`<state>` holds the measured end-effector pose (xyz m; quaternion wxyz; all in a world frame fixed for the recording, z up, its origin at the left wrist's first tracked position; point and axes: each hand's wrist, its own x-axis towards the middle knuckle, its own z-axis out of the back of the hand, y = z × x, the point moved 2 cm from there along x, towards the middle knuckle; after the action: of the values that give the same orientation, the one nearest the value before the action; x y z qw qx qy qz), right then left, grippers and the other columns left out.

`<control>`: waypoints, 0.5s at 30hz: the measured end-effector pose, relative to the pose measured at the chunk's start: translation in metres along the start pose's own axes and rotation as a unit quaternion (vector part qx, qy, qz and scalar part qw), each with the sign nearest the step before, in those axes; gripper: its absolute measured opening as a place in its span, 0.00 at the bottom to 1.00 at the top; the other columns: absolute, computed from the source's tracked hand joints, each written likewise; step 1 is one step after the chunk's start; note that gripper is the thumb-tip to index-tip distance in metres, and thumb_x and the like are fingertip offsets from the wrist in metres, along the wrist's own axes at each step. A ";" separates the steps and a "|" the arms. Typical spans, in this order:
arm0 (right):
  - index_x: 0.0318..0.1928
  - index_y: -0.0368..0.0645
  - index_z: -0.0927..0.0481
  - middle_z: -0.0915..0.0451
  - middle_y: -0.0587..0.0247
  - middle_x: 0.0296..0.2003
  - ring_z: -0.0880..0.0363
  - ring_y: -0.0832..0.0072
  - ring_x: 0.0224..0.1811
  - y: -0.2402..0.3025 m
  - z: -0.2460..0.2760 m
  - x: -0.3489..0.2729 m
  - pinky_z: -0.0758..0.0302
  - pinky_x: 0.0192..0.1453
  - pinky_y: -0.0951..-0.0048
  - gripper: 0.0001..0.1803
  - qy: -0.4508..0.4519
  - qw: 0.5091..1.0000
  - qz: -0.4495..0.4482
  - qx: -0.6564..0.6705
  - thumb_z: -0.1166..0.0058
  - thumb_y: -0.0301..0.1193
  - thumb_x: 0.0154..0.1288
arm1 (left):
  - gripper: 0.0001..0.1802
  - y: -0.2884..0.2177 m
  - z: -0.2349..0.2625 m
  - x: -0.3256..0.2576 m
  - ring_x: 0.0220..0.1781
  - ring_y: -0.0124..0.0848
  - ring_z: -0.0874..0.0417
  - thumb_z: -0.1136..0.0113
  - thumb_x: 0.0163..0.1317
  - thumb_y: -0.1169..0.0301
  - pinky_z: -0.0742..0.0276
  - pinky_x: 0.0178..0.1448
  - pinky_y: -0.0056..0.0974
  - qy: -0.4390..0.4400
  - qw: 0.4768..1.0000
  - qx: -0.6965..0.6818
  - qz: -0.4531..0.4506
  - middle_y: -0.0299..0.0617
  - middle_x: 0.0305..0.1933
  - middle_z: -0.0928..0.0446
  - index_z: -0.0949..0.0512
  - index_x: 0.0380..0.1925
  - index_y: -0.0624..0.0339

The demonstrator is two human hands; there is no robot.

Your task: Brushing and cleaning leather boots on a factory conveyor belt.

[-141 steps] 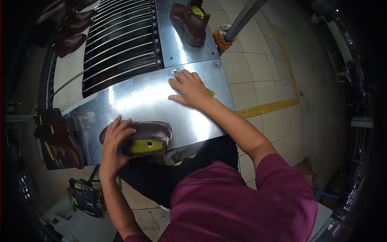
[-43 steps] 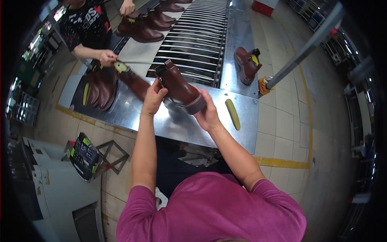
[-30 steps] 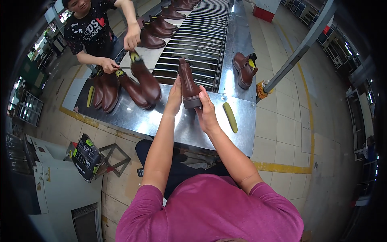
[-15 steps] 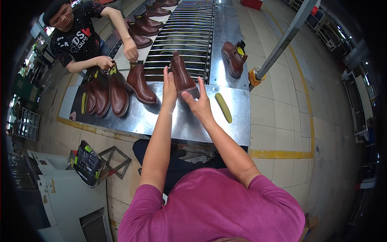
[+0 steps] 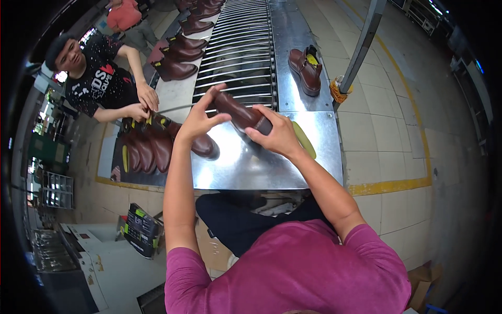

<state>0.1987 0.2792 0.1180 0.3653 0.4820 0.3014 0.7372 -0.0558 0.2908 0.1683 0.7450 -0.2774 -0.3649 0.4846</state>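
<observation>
A brown leather ankle boot [image 5: 239,113] is tilted above the metal table [image 5: 230,170], its shaft toward the upper left and its heel toward the lower right. My right hand [image 5: 277,132] grips it at the heel end, thumb below and fingers over the top. At the shaft end is my left hand [image 5: 203,118], fingers and thumb spread apart, fingertips by the boot's top edge. Partly behind my left wrist stands another brown boot [image 5: 205,146]. A flat olive-green strip-shaped piece [image 5: 304,140] lies right of my right hand, partly hidden by it.
A co-worker's hands [image 5: 144,107] are at a row of brown boots [image 5: 161,149] on the left. A roller conveyor [image 5: 235,47] runs away ahead, boots [image 5: 175,68] lining its left side. One boot [image 5: 306,72] stands on the right metal strip, near a post [image 5: 361,47].
The boot has tipped from near upright to a slant. My right hand has closed round its heel end; my left has moved to its shaft end. The co-worker's hands have come together.
</observation>
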 end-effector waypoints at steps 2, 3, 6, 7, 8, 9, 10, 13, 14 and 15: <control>0.63 0.45 0.22 0.12 0.49 0.49 0.11 0.50 0.48 -0.001 0.009 -0.001 0.17 0.56 0.56 0.38 0.029 0.999 0.026 -0.004 0.31 0.51 0.57 | 0.44 -0.014 0.000 0.017 0.84 0.40 0.41 0.18 0.51 0.66 0.41 0.82 0.45 0.091 0.996 -0.008 -0.022 0.44 0.75 0.27 0.26 0.70 0.56; 0.63 0.45 0.22 0.12 0.49 0.49 0.11 0.50 0.48 -0.001 0.012 -0.001 0.17 0.56 0.56 0.38 0.022 0.999 0.025 0.000 0.31 0.51 0.57 | 0.39 -0.014 -0.001 0.018 0.78 0.39 0.30 0.19 0.52 0.68 0.33 0.77 0.44 0.095 0.994 -0.014 -0.052 0.44 0.67 0.21 0.24 0.65 0.58; 0.66 0.49 0.21 0.13 0.48 0.52 0.12 0.50 0.52 0.014 0.017 0.000 0.18 0.60 0.58 0.37 0.141 0.986 -0.082 -0.029 0.31 0.51 0.59 | 0.29 -0.003 -0.009 0.006 0.56 0.30 0.15 0.21 0.54 0.67 0.23 0.66 0.39 0.095 0.976 -0.179 0.075 0.40 0.54 0.14 0.21 0.55 0.59; 0.66 0.49 0.21 0.13 0.48 0.52 0.12 0.50 0.52 0.012 0.013 -0.001 0.18 0.60 0.58 0.37 0.138 0.986 -0.087 -0.028 0.31 0.51 0.59 | 0.29 -0.004 -0.010 0.006 0.56 0.30 0.15 0.21 0.54 0.67 0.23 0.66 0.39 0.100 0.976 -0.180 0.077 0.40 0.54 0.14 0.21 0.55 0.59; 0.66 0.48 0.21 0.14 0.48 0.54 0.13 0.51 0.53 0.011 0.010 -0.002 0.19 0.61 0.58 0.37 0.081 0.994 -0.007 -0.075 0.31 0.51 0.59 | 0.30 -0.004 -0.008 0.004 0.57 0.31 0.15 0.21 0.54 0.66 0.23 0.66 0.39 0.094 0.981 -0.151 0.073 0.41 0.54 0.15 0.21 0.56 0.60; 0.66 0.47 0.21 0.15 0.47 0.55 0.13 0.51 0.54 0.010 0.009 -0.004 0.19 0.62 0.58 0.38 0.025 0.989 0.074 -0.122 0.30 0.51 0.59 | 0.32 -0.005 -0.007 0.004 0.58 0.32 0.16 0.20 0.54 0.64 0.24 0.67 0.39 0.086 0.986 -0.123 0.069 0.41 0.54 0.15 0.21 0.57 0.61; 0.65 0.43 0.21 0.16 0.47 0.56 0.14 0.53 0.55 0.007 0.007 -0.003 0.20 0.63 0.59 0.38 0.047 0.998 -0.003 -0.040 0.30 0.50 0.58 | 0.31 -0.012 -0.003 0.005 0.59 0.33 0.16 0.22 0.57 0.65 0.24 0.67 0.39 0.057 0.997 -0.048 -0.001 0.42 0.53 0.15 0.21 0.59 0.63; 0.62 0.40 0.20 0.15 0.48 0.52 0.13 0.55 0.53 0.010 0.005 0.003 0.19 0.61 0.59 0.37 0.047 0.998 -0.049 -0.009 0.29 0.49 0.58 | 0.23 0.012 0.007 -0.019 0.55 0.31 0.16 0.27 0.64 0.67 0.24 0.64 0.36 -0.226 0.973 -0.036 -0.019 0.43 0.50 0.15 0.20 0.56 0.63; 0.60 0.38 0.20 0.14 0.49 0.50 0.12 0.56 0.51 0.010 0.002 0.005 0.19 0.59 0.60 0.35 0.035 0.999 -0.036 -0.013 0.28 0.47 0.57 | 0.19 0.034 0.006 -0.037 0.46 0.30 0.15 0.28 0.66 0.65 0.20 0.55 0.36 -0.289 0.957 0.016 0.009 0.41 0.44 0.14 0.19 0.50 0.64; 0.60 0.38 0.20 0.14 0.49 0.50 0.12 0.56 0.51 0.010 -0.002 0.008 0.19 0.59 0.60 0.35 0.041 0.998 -0.034 -0.014 0.28 0.47 0.57 | 0.15 0.046 -0.005 -0.052 0.39 0.28 0.15 0.30 0.69 0.64 0.19 0.46 0.36 -0.315 0.949 -0.004 0.023 0.39 0.40 0.15 0.19 0.45 0.64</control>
<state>0.1926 0.2801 0.1287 0.3841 0.4353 0.3219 0.7479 -0.0894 0.2596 0.1160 0.5794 -0.1218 -0.5770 0.5626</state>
